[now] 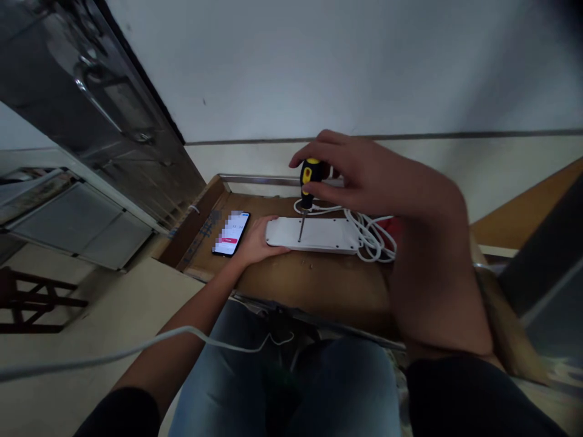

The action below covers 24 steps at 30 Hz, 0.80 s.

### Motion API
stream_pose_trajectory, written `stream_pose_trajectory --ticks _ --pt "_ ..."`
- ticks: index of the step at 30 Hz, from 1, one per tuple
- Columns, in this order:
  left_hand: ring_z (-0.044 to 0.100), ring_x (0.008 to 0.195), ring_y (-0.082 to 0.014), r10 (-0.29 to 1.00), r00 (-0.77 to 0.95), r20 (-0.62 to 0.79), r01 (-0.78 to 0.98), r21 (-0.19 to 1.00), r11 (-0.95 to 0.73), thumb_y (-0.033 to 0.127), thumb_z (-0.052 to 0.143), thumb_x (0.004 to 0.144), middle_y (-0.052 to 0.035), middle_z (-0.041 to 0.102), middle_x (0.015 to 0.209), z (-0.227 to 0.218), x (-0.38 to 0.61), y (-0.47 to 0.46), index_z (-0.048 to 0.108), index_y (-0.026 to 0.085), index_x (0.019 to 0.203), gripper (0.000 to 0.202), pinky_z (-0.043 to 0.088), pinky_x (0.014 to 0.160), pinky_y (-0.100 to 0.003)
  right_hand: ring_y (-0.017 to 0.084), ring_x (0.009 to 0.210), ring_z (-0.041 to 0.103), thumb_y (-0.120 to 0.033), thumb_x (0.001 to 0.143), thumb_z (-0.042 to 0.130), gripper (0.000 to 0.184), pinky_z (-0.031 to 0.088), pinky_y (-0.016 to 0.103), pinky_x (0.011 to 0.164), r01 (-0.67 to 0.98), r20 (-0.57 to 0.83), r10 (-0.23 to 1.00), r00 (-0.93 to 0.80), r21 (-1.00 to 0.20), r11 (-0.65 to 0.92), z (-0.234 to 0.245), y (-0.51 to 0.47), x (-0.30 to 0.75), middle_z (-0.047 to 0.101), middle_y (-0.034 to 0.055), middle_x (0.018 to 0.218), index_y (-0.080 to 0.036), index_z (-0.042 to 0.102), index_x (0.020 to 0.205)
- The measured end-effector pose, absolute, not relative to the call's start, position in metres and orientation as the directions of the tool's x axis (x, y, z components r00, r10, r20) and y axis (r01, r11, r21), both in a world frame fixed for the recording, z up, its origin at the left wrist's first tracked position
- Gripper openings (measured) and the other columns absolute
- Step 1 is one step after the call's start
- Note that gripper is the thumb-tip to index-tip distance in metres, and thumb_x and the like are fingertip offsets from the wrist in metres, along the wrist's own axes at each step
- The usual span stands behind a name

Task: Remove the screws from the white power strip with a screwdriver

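Note:
My right hand (364, 176) is shut on the handle of a yellow-and-black screwdriver (308, 179). The screwdriver stands almost upright, its thin steel shaft reaching down to the face of a white plastic power strip (316, 235). My left hand (259, 240) lies flat over the strip's left end, fingers resting on it without gripping. A coiled white cable (373, 237) sits against the strip's right end, partly behind my right forearm. To the left of my left hand lies a smartphone (231, 233), its screen lit and blurred.
All this lies on a wooden tabletop (314, 285) with a metal rail along its far edge and a white wall behind. A grey metal cabinet (95, 115) stands at left. A thin white cable (136, 352) crosses over my jeans-covered lap.

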<state>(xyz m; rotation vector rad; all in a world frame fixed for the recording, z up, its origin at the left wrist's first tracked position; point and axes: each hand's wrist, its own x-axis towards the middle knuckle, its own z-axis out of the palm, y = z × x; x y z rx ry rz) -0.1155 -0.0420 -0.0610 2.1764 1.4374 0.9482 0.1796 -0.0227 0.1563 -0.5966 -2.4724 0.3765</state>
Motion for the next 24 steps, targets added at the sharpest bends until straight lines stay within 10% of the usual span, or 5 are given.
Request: stream_pose_trajectory --ticks 24 --pt "0.06 0.14 -0.0399 0.915 0.243 0.323 0.666 0.629 -0.4 0.053 0.099 0.07 -0.0161 0.063 0.149 -0.057 -0.112 -0.044 0.054 0.024 0.145 0.092 0.046 0.122 -0.061 0.017 0.07 0.036 -0.068 0.086 0.073 0.058 0.027 0.035 0.067 0.551 0.624 0.734 -0.268 -0.525 0.648 0.133 -0.015 0.13 0.035 0.0035 0.058 -0.022 0.041 0.07"
